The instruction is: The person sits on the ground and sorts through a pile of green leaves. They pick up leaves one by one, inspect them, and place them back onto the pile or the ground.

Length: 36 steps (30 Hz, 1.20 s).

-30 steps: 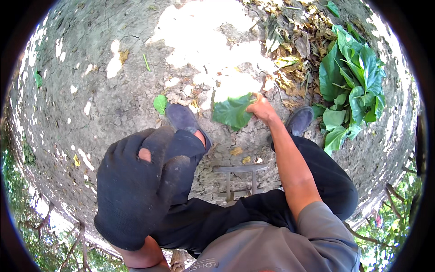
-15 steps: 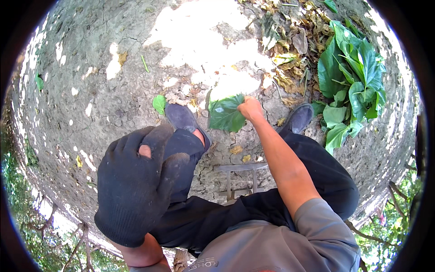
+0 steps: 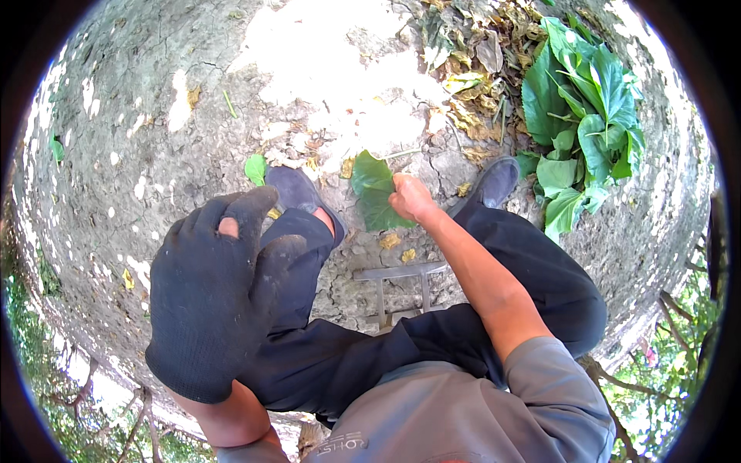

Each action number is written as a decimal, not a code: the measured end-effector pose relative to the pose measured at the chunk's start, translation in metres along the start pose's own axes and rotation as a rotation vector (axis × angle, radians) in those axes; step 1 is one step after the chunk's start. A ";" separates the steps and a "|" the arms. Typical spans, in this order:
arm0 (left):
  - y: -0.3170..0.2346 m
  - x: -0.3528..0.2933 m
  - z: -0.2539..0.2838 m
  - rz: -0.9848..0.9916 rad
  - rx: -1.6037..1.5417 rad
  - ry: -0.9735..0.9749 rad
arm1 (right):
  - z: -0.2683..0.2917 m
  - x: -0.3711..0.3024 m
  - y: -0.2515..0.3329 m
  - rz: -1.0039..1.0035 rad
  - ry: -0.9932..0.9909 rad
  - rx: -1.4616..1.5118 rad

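Observation:
A large green leaf (image 3: 375, 193) hangs over the soil between my feet, partly folded. My bare right hand (image 3: 411, 199) pinches its right edge, with the fingers closed. Raised at the left, in front of my left leg, is my left hand (image 3: 224, 270) in a black knitted glove. A bare fingertip shows through a hole in the glove. Its thumb stands apart from the fingers, and nothing is visible between them. To the right of my right foot lies a pile of big green leaves (image 3: 594, 116).
Dry brown leaves (image 3: 475, 96) lie beside the green pile. My dark shoes (image 3: 293, 189) rest on cracked soil (image 3: 208, 147), with a small green leaf (image 3: 255, 168) by the left one. A metal frame (image 3: 401, 272) stands between my legs. Branches (image 3: 633, 386) edge the lower right.
The leaf in my right hand has tilted and turned, and now looks narrower. My right hand has shifted slightly with it. The whole view has moved a little; the left hand keeps its pose.

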<state>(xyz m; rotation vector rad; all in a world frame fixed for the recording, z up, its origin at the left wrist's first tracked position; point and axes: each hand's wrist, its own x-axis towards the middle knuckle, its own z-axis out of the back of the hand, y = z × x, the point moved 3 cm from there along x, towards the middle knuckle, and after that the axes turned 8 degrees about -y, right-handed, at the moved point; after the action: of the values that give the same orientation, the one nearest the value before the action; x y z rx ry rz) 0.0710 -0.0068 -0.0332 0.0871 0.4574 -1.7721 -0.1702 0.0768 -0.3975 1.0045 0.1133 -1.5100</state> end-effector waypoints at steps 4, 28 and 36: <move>-0.001 0.000 -0.001 0.002 -0.011 -0.012 | 0.004 -0.006 0.001 0.066 0.038 -0.047; -0.028 0.003 0.001 -0.158 -0.168 -0.161 | 0.149 -0.044 0.013 -0.172 -0.112 1.116; -0.061 0.019 0.002 -0.172 -0.140 -0.054 | 0.277 -0.102 0.074 0.078 -0.099 0.846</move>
<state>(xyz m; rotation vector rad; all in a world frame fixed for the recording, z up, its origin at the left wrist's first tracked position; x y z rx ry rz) 0.0086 -0.0143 -0.0216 -0.1017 0.5618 -1.8996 -0.2629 -0.0295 -0.1280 1.5615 -0.6810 -1.5484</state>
